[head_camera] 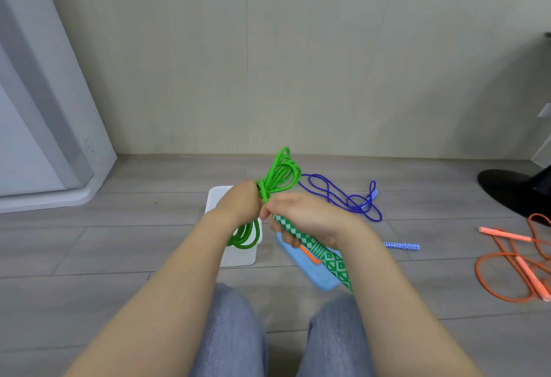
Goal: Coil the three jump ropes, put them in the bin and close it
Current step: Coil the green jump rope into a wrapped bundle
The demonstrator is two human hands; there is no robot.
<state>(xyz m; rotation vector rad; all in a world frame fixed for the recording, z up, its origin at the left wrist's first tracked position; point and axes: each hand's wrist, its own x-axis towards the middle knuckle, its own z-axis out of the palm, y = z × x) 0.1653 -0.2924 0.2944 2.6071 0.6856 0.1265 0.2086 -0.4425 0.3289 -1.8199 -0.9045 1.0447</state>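
My left hand grips the bundled loops of the green jump rope, which stick up above the fist and hang below it. My right hand holds the rope's green-and-white patterned handles, pointing down to the right. The white bin stands on the floor under my left hand. Its blue lid with an orange latch lies just right of it. The blue jump rope lies uncoiled beyond, one handle nearer. The orange jump rope sprawls at the far right.
A beige wall runs along the back of the grey plank floor. A white door or cabinet stands at the left. A black chair base sits at the far right. My knees in blue jeans are at the bottom.
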